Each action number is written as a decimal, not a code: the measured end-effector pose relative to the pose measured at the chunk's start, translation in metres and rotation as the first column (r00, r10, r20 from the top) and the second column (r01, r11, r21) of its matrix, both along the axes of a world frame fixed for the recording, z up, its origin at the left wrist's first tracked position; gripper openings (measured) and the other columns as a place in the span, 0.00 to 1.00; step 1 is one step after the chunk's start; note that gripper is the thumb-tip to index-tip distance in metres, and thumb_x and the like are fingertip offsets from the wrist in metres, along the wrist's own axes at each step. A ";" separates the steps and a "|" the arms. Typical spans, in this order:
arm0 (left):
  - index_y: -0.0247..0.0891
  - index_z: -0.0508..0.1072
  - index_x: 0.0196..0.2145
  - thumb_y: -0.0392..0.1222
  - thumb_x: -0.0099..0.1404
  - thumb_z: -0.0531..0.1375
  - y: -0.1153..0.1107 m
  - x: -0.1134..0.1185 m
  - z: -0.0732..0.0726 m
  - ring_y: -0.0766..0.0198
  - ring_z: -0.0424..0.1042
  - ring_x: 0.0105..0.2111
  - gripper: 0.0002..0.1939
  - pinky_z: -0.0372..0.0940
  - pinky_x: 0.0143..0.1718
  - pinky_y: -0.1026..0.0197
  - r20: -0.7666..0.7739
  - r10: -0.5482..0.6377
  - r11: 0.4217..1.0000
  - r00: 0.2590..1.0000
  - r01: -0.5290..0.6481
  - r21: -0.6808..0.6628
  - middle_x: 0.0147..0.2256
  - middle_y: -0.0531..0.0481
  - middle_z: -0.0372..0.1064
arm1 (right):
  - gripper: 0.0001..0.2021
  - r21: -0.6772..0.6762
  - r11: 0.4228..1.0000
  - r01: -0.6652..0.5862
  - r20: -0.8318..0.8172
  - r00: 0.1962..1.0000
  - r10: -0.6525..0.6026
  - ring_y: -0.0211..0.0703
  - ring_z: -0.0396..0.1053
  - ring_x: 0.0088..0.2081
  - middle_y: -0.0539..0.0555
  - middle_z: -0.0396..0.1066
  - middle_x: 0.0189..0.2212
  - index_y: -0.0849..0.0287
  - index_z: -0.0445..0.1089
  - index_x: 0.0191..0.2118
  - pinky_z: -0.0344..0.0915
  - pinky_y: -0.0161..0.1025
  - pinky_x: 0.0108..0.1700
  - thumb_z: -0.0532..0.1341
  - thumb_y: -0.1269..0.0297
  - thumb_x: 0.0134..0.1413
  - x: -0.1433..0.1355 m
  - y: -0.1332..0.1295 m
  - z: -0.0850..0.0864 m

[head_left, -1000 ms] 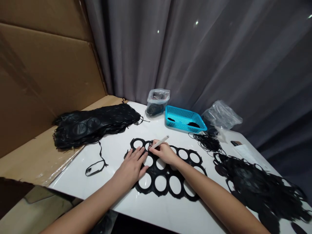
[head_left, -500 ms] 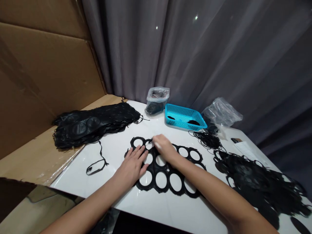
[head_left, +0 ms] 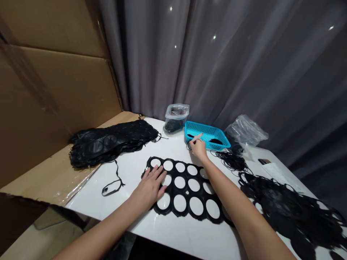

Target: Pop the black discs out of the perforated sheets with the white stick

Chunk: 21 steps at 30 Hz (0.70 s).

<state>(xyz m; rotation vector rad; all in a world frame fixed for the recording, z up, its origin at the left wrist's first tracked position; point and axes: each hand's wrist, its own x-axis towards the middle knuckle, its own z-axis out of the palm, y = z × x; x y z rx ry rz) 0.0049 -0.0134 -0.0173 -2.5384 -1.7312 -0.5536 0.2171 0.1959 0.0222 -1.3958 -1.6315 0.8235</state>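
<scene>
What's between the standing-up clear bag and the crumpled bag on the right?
The blue basket. In the head view it lies between the clear bag and the crumpled bag; the right hand is at its near edge.

We found the scene dim, with most of the brightness on the white table (head_left: 189, 231), whose glossy top gave pale reflections. The curtain (head_left: 151, 61) at the far side was grey, darker toward the right, and pricked by tiny star-shaped lights (head_left: 214, 37). The box (head_left: 48, 79) at left was in brownish shade, and deep shadow lay beneath the table's near edge. We saw glare on the bag (head_left: 246, 130) at far right and sheen on the stack (head_left: 116, 137) at left. The right-hand pile (head_left: 284, 202) lost detail in blackness. Wide-angle distortion stretched the near forearms (head_left: 244, 206).
</scene>
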 end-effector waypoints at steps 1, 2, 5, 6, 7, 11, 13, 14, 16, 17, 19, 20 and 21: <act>0.39 0.65 0.61 0.44 0.70 0.55 0.000 -0.002 0.000 0.47 0.57 0.65 0.23 0.55 0.63 0.41 0.009 0.002 1.000 1.000 -0.002 0.007 0.64 0.38 0.60 | 0.10 -0.047 0.998 -0.029 -0.041 0.999 0.027 0.48 0.72 0.33 0.55 0.70 0.24 0.55 0.58 0.23 0.66 0.39 0.30 0.60 0.70 0.49 -0.003 -0.002 0.001; 0.38 0.64 0.61 0.46 0.71 0.55 -0.001 -0.004 0.001 0.47 0.58 0.65 0.23 0.56 0.63 0.41 0.019 0.012 1.000 1.000 -0.013 0.020 0.64 0.38 0.60 | 0.10 -0.094 0.993 -0.073 -0.087 0.994 0.065 0.48 0.72 0.31 0.56 0.71 0.24 0.56 0.60 0.23 0.66 0.38 0.27 0.62 0.70 0.48 -0.007 -0.005 0.001; 0.35 0.65 0.59 0.48 0.71 0.55 -0.003 -0.014 0.005 0.45 0.63 0.62 0.23 0.57 0.63 0.42 0.031 0.085 0.994 0.996 -0.087 0.071 0.61 0.35 0.63 | 0.09 -0.196 0.950 -0.244 -0.227 0.953 0.199 0.46 0.75 0.30 0.57 0.74 0.26 0.58 0.63 0.26 0.69 0.35 0.24 0.65 0.65 0.48 -0.029 -0.023 -0.003; 0.34 0.66 0.58 0.48 0.71 0.54 -0.003 -0.017 0.006 0.45 0.65 0.60 0.22 0.58 0.62 0.42 0.023 0.107 0.991 0.994 -0.108 0.079 0.60 0.34 0.64 | 0.10 -0.216 0.927 -0.305 -0.274 0.931 0.243 0.45 0.75 0.31 0.57 0.75 0.27 0.58 0.63 0.26 0.70 0.35 0.25 0.66 0.64 0.48 -0.038 -0.031 -0.005; 0.33 0.67 0.57 0.48 0.71 0.54 -0.004 -0.020 0.007 0.45 0.66 0.59 0.22 0.60 0.61 0.43 0.012 0.119 0.990 0.993 -0.119 0.081 0.59 0.34 0.65 | 0.11 -0.232 0.900 -0.369 -0.330 0.900 0.283 0.44 0.76 0.32 0.57 0.75 0.28 0.58 0.63 0.26 0.71 0.35 0.26 0.67 0.63 0.48 -0.047 -0.040 -0.008; 0.34 0.68 0.56 0.48 0.73 0.52 -0.009 -0.025 0.008 0.46 0.66 0.59 0.20 0.62 0.60 0.45 0.003 0.115 0.991 0.993 -0.115 0.067 0.59 0.34 0.65 | 0.17 -0.234 0.753 -0.615 -0.493 0.743 0.453 0.42 0.75 0.34 0.53 0.75 0.28 0.58 0.61 0.27 0.71 0.35 0.32 0.69 0.56 0.45 -0.072 -0.071 -0.017; 0.33 0.68 0.57 0.47 0.72 0.53 -0.011 -0.025 0.008 0.46 0.65 0.60 0.21 0.62 0.60 0.45 -0.006 0.116 0.991 0.993 -0.115 0.062 0.59 0.34 0.64 | 0.15 -0.180 0.733 -0.656 -0.389 0.731 0.560 0.42 0.74 0.34 0.51 0.74 0.28 0.57 0.61 0.27 0.69 0.36 0.35 0.67 0.56 0.48 -0.077 -0.082 -0.019; 0.32 0.68 0.57 0.46 0.72 0.53 -0.012 -0.024 0.008 0.46 0.65 0.60 0.21 0.61 0.61 0.45 -0.018 0.121 0.991 0.992 -0.120 0.060 0.59 0.33 0.64 | 0.14 -0.141 0.737 -0.661 -0.294 0.739 0.606 0.42 0.73 0.34 0.51 0.73 0.28 0.57 0.61 0.27 0.68 0.37 0.36 0.66 0.56 0.51 -0.078 -0.086 -0.019; 0.31 0.68 0.57 0.45 0.72 0.54 -0.013 -0.022 0.008 0.45 0.65 0.60 0.21 0.61 0.61 0.45 -0.038 0.134 0.989 0.990 -0.132 0.061 0.59 0.33 0.64 | 0.12 -0.055 0.760 -0.648 -0.119 0.760 0.640 0.42 0.72 0.33 0.49 0.72 0.27 0.56 0.61 0.27 0.66 0.37 0.37 0.62 0.58 0.54 -0.080 -0.091 -0.016; 0.31 0.68 0.57 0.44 0.72 0.54 -0.013 -0.021 0.008 0.45 0.65 0.60 0.21 0.61 0.61 0.45 -0.039 0.138 0.989 0.990 -0.135 0.063 0.59 0.33 0.64 | 0.11 -0.016 0.779 -0.626 -0.066 0.778 0.624 0.41 0.71 0.32 0.49 0.71 0.27 0.56 0.62 0.27 0.65 0.37 0.37 0.61 0.58 0.55 -0.080 -0.090 -0.013; 0.31 0.67 0.58 0.44 0.72 0.54 -0.013 -0.021 0.008 0.46 0.65 0.60 0.21 0.61 0.61 0.45 -0.024 0.138 0.989 0.990 -0.136 0.061 0.60 0.34 0.64 | 0.11 0.050 0.853 -0.519 -0.044 0.852 0.521 0.40 0.69 0.30 0.48 0.69 0.25 0.56 0.62 0.27 0.65 0.37 0.36 0.59 0.58 0.56 -0.081 -0.085 -0.007; 0.32 0.67 0.58 0.44 0.72 0.54 -0.013 -0.021 0.009 0.46 0.65 0.60 0.21 0.61 0.61 0.45 -0.015 0.136 0.989 0.991 -0.135 0.057 0.60 0.34 0.64 | 0.11 0.068 0.896 -0.439 -0.077 0.893 0.444 0.40 0.68 0.29 0.48 0.68 0.24 0.56 0.62 0.27 0.65 0.37 0.35 0.59 0.58 0.56 -0.082 -0.080 -0.004; 0.31 0.67 0.58 0.44 0.72 0.54 -0.014 -0.021 0.009 0.46 0.64 0.60 0.21 0.61 0.61 0.45 -0.007 0.135 0.989 0.991 -0.134 0.054 0.60 0.34 0.64 | 0.11 0.064 0.930 -0.363 -0.132 0.920 0.368 0.40 0.68 0.29 0.48 0.67 0.23 0.56 0.61 0.27 0.66 0.36 0.34 0.60 0.58 0.55 -0.083 -0.075 -0.001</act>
